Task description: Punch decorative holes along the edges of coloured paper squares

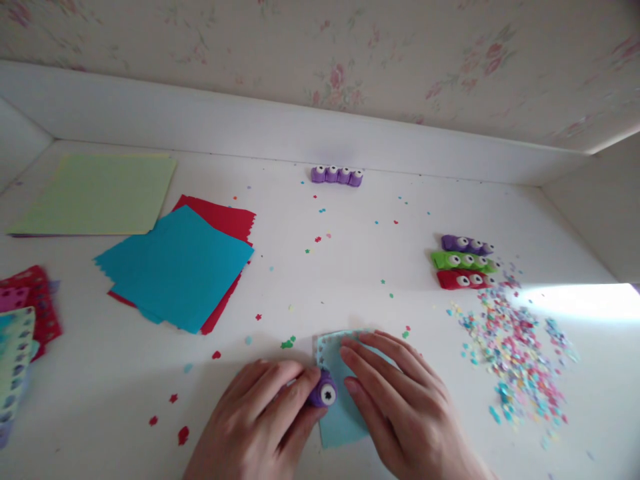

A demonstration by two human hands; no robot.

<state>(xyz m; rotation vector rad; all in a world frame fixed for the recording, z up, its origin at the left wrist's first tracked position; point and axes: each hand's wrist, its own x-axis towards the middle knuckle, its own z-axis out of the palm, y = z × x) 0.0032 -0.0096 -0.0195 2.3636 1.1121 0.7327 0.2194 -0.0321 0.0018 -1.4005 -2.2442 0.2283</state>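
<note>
My left hand (pixel 265 413) grips a small purple craft punch (pixel 323 391) with a white button that carries a dark star or flower mark. The punch sits at the left edge of a light blue sheet of paper (pixel 340 427). A row of small punched holes runs along the sheet's top edge and down the upper left side. My right hand (pixel 400 393) lies over the right part of the sheet with its fingers stretched out, pressing on it. The lower left hole area is hidden by the punch and the left fingers.
Blue paper (pixel 185 267) and red paper (pixel 230 217) lie stacked to the left, below pale green sheets (pixel 100 193). Punched sheets (pixel 15 360) are at the far left. Purple punches (pixel 337 176) stand at the back; more punches (pixel 463 261) and a confetti pile (pixel 520 353) lie right.
</note>
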